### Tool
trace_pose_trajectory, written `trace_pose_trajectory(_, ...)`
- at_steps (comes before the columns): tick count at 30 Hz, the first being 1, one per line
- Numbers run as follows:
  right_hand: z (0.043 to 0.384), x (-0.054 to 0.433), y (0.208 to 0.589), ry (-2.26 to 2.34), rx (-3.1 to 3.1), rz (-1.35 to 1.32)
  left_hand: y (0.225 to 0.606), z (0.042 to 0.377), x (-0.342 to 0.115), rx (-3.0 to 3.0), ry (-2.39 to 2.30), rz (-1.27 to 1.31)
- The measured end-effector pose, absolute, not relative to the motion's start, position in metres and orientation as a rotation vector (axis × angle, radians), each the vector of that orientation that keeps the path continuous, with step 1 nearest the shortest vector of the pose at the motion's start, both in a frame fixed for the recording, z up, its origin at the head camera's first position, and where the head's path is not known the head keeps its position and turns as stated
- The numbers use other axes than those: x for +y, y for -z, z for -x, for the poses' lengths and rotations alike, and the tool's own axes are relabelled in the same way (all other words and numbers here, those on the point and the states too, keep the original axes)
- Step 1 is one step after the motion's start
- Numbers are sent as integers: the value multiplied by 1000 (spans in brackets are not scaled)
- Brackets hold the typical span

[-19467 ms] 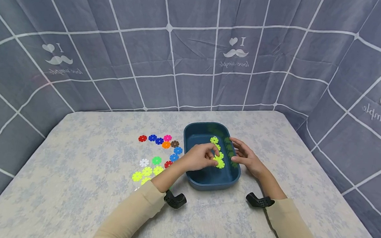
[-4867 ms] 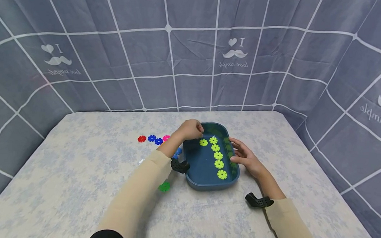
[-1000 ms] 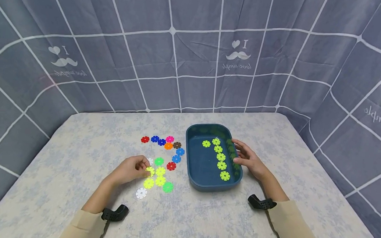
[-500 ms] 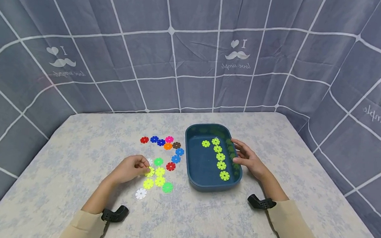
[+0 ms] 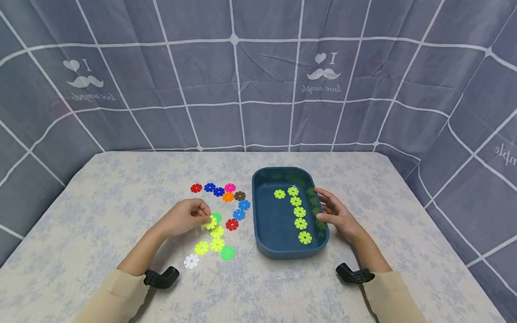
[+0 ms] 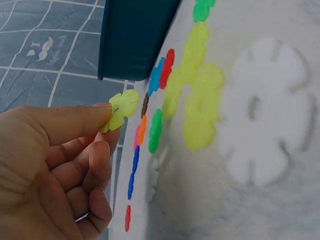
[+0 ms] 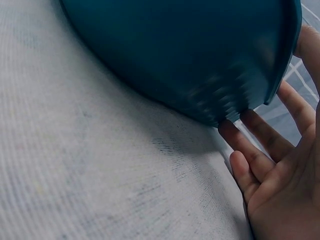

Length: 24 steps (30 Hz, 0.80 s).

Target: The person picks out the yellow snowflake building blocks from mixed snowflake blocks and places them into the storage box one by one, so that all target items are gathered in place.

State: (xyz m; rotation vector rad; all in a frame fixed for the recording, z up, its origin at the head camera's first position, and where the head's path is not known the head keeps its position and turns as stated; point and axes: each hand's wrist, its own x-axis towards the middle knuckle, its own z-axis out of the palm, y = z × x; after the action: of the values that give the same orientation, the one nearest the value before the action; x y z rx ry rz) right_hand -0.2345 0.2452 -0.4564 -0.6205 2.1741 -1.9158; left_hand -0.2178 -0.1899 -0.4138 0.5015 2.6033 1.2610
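Observation:
In the head view my left hand point(image 5: 184, 219) is raised over the left side of the table. Its thumb and forefinger pinch a yellow snowflake building disc point(image 6: 121, 109), plainly seen in the left wrist view, and the other fingers curl below. My right hand point(image 5: 342, 220) rests against the right side of a dark teal plastic bin point(image 5: 274, 255); the right wrist view shows its fairly straight fingers point(image 7: 267, 135) touching the outer wall. Inside the bin, several yellow discs point(image 5: 300, 224) form a column, with one more yellow disc point(image 5: 279, 194) left of its far end.
Left of the bin lie loose discs: several yellow ones point(image 5: 217, 244), green point(image 5: 227, 253), white point(image 5: 191, 261), blue point(image 5: 239, 214), red point(image 5: 232, 224), brown point(image 5: 240, 196), orange point(image 5: 228, 197) and pink point(image 5: 230, 187). A grey curtain point(image 5: 269, 72) hangs behind the table.
Since half a second ago, my left hand has lifted a yellow disc off the table, up and slightly right. Earlier it was at the bin, where yellow discs were added. My right hand has stayed put.

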Motion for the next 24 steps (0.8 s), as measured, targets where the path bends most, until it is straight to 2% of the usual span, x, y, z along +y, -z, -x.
trace_pose_trajectory(24, 234, 246, 457, 1939, 2143, 637, 387, 238, -155, 2661, -1248, -538)
